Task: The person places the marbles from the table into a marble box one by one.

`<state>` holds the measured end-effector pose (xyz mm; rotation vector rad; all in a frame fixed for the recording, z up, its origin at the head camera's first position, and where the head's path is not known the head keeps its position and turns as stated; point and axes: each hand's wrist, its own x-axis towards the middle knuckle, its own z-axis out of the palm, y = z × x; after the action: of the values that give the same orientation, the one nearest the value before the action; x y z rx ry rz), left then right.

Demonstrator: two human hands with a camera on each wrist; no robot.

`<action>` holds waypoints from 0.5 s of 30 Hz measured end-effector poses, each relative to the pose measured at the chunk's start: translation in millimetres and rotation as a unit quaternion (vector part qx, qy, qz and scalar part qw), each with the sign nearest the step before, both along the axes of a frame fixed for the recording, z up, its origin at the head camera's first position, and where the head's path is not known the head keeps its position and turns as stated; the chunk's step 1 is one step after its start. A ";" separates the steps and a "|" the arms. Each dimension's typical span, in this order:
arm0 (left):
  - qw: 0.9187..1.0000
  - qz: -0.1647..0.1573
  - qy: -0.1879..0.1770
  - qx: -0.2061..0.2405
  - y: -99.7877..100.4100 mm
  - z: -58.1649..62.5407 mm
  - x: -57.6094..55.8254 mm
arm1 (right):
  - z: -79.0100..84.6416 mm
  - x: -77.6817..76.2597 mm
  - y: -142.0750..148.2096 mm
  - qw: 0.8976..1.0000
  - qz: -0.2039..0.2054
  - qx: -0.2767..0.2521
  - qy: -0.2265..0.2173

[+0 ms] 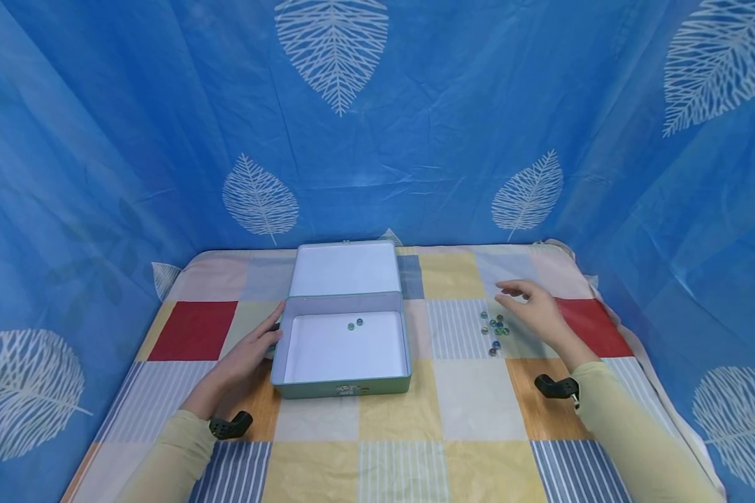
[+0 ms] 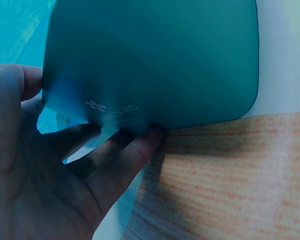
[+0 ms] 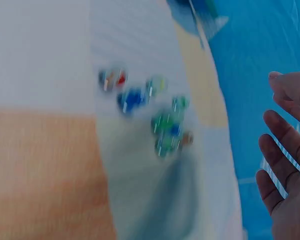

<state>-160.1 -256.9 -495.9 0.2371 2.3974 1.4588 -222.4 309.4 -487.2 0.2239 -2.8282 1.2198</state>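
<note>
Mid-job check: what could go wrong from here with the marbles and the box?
1. The loose marbles lie close together on the patchwork cloth; if the right hand, near them, brushes one, several might roll apart.
2. The left hand touches the side of the open box; a push there could jolt it and set the two marbles inside rolling.

Blue curtain [image 1: 409, 161] hanging in folds round three sides here; white leaf prints [image 1: 261, 197] scattered across it. Below, patchwork cloth [image 1: 399, 412]; red, yellow, striped squares!
</note>
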 end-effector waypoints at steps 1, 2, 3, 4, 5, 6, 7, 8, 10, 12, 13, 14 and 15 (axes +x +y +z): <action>1.000 0.000 0.001 0.000 -0.2 0.2 0.0 | -2.1 -0.3 5.2 1.000 -0.005 -0.001 -0.002; 1.000 0.000 0.000 0.001 -0.4 0.3 0.1 | -4.3 -0.7 9.8 1.000 -0.008 0.001 -0.005; 1.000 0.000 -0.001 0.003 -0.5 0.4 0.2 | -6.3 -0.8 14.0 1.000 -0.009 0.001 -0.010; 1.000 0.000 -0.001 0.003 -0.6 0.5 0.4 | -8.8 -1.0 17.8 1.000 -0.012 0.002 -0.016; 1.000 0.001 -0.003 0.005 -0.8 0.4 0.5 | -11.2 -1.0 21.1 1.000 -0.013 0.004 -0.024; 1.000 0.001 -0.004 0.005 -0.7 0.3 0.7 | -13.1 -0.5 23.7 0.999 -0.014 0.006 -0.034; 1.000 0.001 -0.004 0.005 -0.9 0.0 0.7 | -15.0 0.2 26.1 0.999 -0.012 0.008 -0.043; 1.000 0.002 -0.005 0.005 -1.0 -0.3 0.7 | -17.3 0.7 28.3 0.999 -0.011 0.010 -0.052; 1.000 0.002 -0.005 0.004 -1.1 -1.1 0.4 | -21.5 2.3 31.4 0.998 -0.006 0.013 -0.067; 1.000 0.003 -0.004 0.002 -1.1 -1.8 0.0 | -25.5 4.0 33.8 0.997 -0.001 0.015 -0.075; 1.000 0.003 -0.005 0.001 -1.1 -2.1 -0.2 | -27.8 4.7 35.0 0.997 0.003 0.016 -0.074; 1.000 0.003 -0.006 0.001 -0.9 -2.4 -0.4 | -29.9 5.5 35.9 0.997 0.005 0.015 -0.073; 1.000 0.003 -0.006 0.000 -0.9 -2.6 -0.7 | -31.9 6.7 36.5 0.997 0.006 0.014 -0.072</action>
<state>-160.8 -257.8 -498.5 0.2208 2.3901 1.4583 -215.7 345.9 -519.0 0.1613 -2.9726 1.2467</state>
